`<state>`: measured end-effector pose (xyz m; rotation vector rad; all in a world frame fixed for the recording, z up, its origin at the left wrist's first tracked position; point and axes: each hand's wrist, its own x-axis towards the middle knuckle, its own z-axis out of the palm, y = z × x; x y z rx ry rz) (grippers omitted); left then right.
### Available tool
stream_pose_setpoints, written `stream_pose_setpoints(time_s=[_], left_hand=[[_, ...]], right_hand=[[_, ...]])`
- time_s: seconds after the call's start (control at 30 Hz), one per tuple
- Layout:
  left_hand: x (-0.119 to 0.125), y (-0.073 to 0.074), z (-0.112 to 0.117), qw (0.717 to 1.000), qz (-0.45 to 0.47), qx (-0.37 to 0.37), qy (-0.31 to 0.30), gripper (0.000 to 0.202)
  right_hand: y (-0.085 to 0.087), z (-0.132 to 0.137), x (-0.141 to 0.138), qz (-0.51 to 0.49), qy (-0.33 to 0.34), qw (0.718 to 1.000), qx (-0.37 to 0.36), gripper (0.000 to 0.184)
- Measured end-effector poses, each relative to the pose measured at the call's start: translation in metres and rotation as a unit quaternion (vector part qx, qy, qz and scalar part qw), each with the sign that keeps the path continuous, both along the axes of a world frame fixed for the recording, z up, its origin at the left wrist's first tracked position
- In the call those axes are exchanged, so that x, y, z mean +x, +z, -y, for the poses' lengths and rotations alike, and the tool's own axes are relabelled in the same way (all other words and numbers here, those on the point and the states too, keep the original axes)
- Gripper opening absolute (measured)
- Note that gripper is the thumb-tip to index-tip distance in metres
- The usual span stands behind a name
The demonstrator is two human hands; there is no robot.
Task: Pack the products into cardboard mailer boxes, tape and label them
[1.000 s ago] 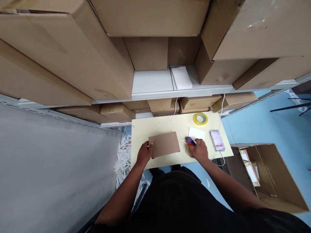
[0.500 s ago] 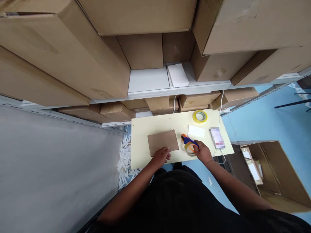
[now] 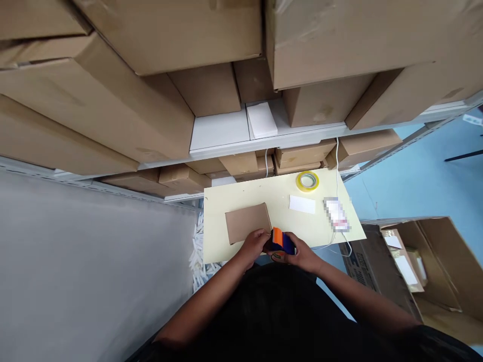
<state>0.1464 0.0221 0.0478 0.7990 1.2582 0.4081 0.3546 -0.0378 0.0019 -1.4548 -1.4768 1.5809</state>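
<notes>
A flat brown cardboard piece [image 3: 247,222] lies on the pale yellow table [image 3: 241,193]. At the table's near edge my right hand [image 3: 302,253] grips an orange and blue tape dispenser [image 3: 282,242] with a roll of tape in it. My left hand [image 3: 254,244] is closed at the dispenser's left side, by the cardboard's near right corner; whether it pinches the tape end is not visible.
A yellow tape roll [image 3: 307,181], a white slip of paper [image 3: 302,204] and a phone [image 3: 335,214] on a white cable lie at the table's right. Stacked cartons fill the shelves [image 3: 264,141] ahead. An open carton [image 3: 426,261] stands on the blue floor at right. White scraps [image 3: 196,246] litter the floor at left.
My right hand lifted the tape dispenser off the table and brought it left to the near edge. My left hand slid from the cardboard's left end to meet the dispenser.
</notes>
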Motion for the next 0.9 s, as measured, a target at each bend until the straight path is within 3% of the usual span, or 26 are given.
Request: stream_pose_setpoints(time_s=[0.13, 0.23, 0.3, 0.37, 0.4, 0.5, 0.63, 0.8, 0.9], left_hand=[[0.000, 0.005, -0.019, 0.994, -0.083, 0.007, -0.067, 0.024], [0.008, 0.003, -0.042, 0.967, -0.169, 0.038, -0.189, 0.019], [0.022, -0.004, -0.060, 0.906, -0.252, 0.130, -0.313, 0.019], [0.041, -0.014, -0.082, 0.808, -0.331, 0.238, -0.425, 0.022], [0.051, -0.021, -0.094, 0.774, -0.352, 0.262, -0.456, 0.021], [0.078, -0.046, -0.129, 0.727, -0.370, 0.271, -0.511, 0.013], [0.095, -0.085, -0.158, 0.673, -0.393, 0.275, -0.563, 0.012], [0.089, -0.129, -0.158, 0.642, -0.419, 0.274, -0.581, 0.025], [0.080, -0.134, -0.155, 0.642, -0.434, 0.278, -0.568, 0.035]], right_hand=[[0.007, -0.013, 0.005, 0.015, -0.015, 1.000, -0.005, 0.055], [-0.004, -0.008, 0.014, 0.018, -0.061, 0.998, -0.013, 0.050], [-0.016, 0.004, 0.017, 0.009, -0.103, 0.994, -0.041, 0.044], [-0.032, 0.019, 0.017, -0.002, -0.163, 0.983, -0.078, 0.038], [-0.040, 0.027, 0.015, -0.005, -0.195, 0.976, -0.094, 0.036], [-0.067, 0.048, 0.006, -0.001, -0.263, 0.955, -0.141, 0.034], [-0.093, 0.061, -0.018, -0.016, -0.271, 0.941, -0.205, 0.031], [-0.111, 0.067, -0.051, -0.103, -0.275, 0.929, -0.227, 0.029], [-0.119, 0.072, -0.062, -0.138, -0.271, 0.922, -0.239, 0.025]])
